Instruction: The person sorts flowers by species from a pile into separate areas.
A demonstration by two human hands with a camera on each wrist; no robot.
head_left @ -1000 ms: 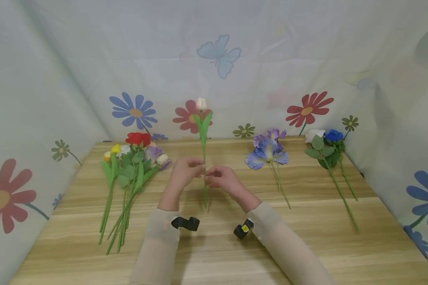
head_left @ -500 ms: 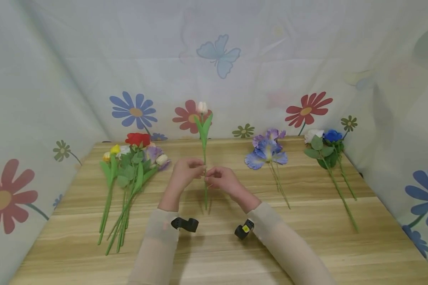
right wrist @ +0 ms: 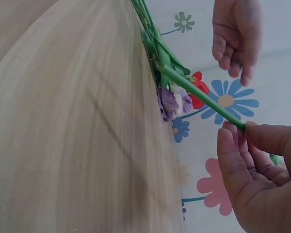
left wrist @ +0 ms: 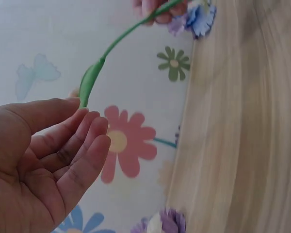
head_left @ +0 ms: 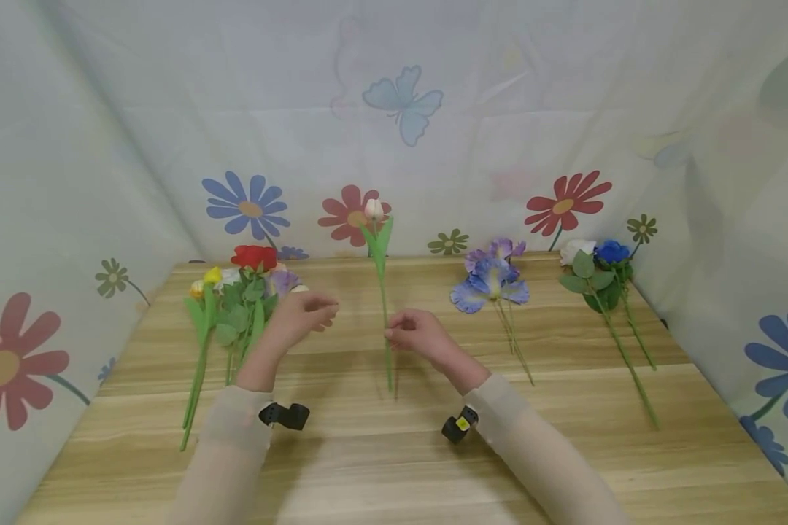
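A white tulip [head_left: 379,251] with green leaves stands nearly upright above the table. My right hand [head_left: 422,339] pinches its stem between thumb and fingers, below the leaves. In the right wrist view the lower stem [right wrist: 208,101] sticks out past the pinch. My left hand [head_left: 300,319] is to the left of the tulip, apart from it, with loosely bent fingers and nothing in its grasp. It partly covers the flower bunch [head_left: 243,306] at the left. In the left wrist view the tulip's green leaf [left wrist: 89,82] appears behind the thumb tip.
The left bunch includes a red flower [head_left: 255,257] and yellow tulips [head_left: 212,275]. Purple-blue irises [head_left: 490,281] lie right of centre. A white rose [head_left: 576,251] and a blue rose [head_left: 613,251] lie at the far right. Printed cloth [head_left: 407,160] surrounds the wooden table [head_left: 407,467].
My left hand has let go of the tulip stem and moved left towards the bunch. My right hand still holds the tulip, now slightly lower, further right and a little tilted.
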